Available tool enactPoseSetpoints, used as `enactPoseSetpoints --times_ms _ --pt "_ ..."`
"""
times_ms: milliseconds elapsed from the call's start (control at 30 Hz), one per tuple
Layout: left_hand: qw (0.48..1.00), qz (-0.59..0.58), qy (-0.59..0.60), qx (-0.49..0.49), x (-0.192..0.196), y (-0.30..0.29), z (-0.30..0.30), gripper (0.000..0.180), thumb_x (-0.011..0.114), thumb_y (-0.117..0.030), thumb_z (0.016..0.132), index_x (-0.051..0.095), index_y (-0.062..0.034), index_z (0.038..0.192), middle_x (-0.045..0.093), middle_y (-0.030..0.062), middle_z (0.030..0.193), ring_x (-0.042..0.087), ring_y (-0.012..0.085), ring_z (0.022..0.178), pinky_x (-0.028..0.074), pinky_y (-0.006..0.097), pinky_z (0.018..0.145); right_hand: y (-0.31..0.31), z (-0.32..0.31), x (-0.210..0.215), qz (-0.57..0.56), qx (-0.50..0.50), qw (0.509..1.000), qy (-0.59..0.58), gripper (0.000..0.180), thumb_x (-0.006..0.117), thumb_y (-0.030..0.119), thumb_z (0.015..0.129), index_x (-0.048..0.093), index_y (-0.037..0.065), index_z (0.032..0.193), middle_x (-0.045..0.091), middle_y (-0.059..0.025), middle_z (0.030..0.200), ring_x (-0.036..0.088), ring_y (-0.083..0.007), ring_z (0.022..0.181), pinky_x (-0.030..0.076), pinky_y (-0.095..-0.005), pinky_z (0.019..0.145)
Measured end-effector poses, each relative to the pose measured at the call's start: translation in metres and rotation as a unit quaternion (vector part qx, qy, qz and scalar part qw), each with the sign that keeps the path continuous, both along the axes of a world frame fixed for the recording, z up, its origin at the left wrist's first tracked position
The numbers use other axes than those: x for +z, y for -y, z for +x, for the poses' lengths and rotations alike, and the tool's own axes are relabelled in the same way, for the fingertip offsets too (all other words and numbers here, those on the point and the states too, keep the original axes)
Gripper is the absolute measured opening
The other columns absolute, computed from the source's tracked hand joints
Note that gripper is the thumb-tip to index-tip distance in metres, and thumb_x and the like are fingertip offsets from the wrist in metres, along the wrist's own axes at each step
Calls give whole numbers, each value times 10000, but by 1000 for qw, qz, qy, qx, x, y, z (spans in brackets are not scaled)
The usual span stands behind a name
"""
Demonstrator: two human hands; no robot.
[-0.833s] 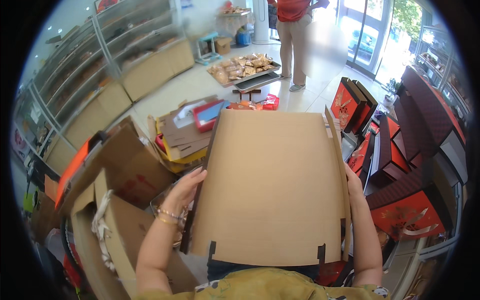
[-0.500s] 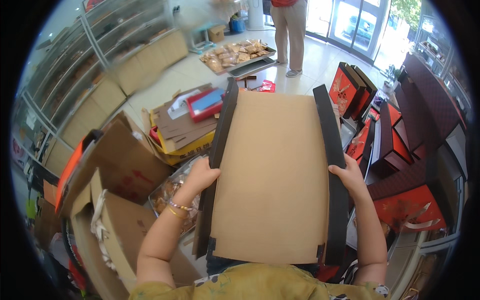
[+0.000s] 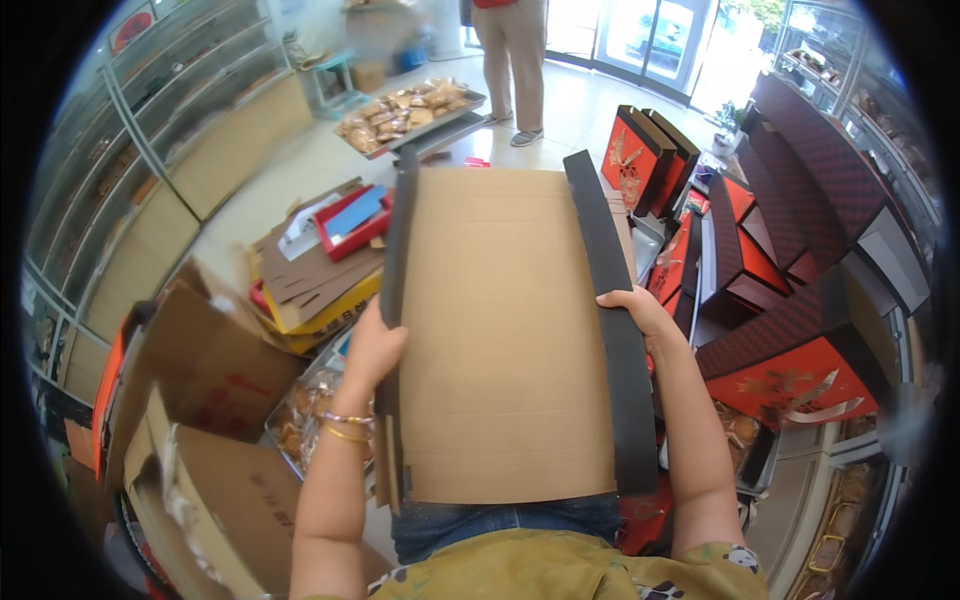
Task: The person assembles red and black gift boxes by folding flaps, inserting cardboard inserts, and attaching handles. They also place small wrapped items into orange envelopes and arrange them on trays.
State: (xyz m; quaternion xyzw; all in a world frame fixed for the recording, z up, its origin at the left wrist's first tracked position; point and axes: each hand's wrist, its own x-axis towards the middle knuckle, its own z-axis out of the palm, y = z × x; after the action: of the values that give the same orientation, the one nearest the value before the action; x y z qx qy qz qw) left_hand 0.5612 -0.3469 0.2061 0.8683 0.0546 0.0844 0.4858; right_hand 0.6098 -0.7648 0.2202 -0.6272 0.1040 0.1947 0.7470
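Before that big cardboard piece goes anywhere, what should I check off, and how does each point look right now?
1. Left hand on the cardboard at its left edge: ok.
2. Right hand on the right dark flap, thumb on top: ok.
3. Both side flaps showing equally wide: not ok; the right looks wider.
4. Grip underneath: cannot tell, hidden.
5. Standing person apart from the cardboard: ok, beyond its far end.

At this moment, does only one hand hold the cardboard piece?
No, the left hand and right hand grip the cardboard piece at its opposite black sides.
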Motion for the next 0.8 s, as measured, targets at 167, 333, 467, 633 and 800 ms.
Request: enactPoseSetpoints --times_ms 167,333,467,633,800 --pt "993 -111 31 -41 0 -3 -1 513 588 37 806 580 48 1319 713 107 1131 657 178 989 520 301 904 14 10 -3 -18 26 998 -61 290 748 93 817 701 -73 1050 736 -158 906 722 -238 711 588 -363 631" --pt "990 -133 4 -37 11 -7 -12 516 601 28 787 571 51 1302 708 99 1088 663 153 894 541 286 798 7 6 15 -125 19 990 -67 359 769 64 822 686 -85 1138 739 -194 989 747 -281 797 614 -413 697" --pt "981 -192 -29 -24 2 -17 -16 506 608 43 758 581 43 1263 702 92 1055 669 161 885 550 290 779 33 4 -3 -161 -1 983 -87 523 874 197 777 684 -66 1186 749 -174 1045 751 -252 840 607 -387 750" --pt "980 -195 -42 -11 8 -17 -22 532 605 47 755 583 42 1287 692 70 1051 657 159 895 542 289 794 32 -5 -25 -432 -98 867 228 567 723 355 886 642 -74 1249 744 -176 1047 705 -239 985 542 -345 875" --pt "980 -197 -28 -20 6 -18 -20 541 617 28 756 589 37 1297 692 68 1070 653 151 926 540 290 821 92 12 -32 -487 24 832 266 263 563 191 957 611 -57 880 668 -92 785 610 -154 694 507 -358 687"
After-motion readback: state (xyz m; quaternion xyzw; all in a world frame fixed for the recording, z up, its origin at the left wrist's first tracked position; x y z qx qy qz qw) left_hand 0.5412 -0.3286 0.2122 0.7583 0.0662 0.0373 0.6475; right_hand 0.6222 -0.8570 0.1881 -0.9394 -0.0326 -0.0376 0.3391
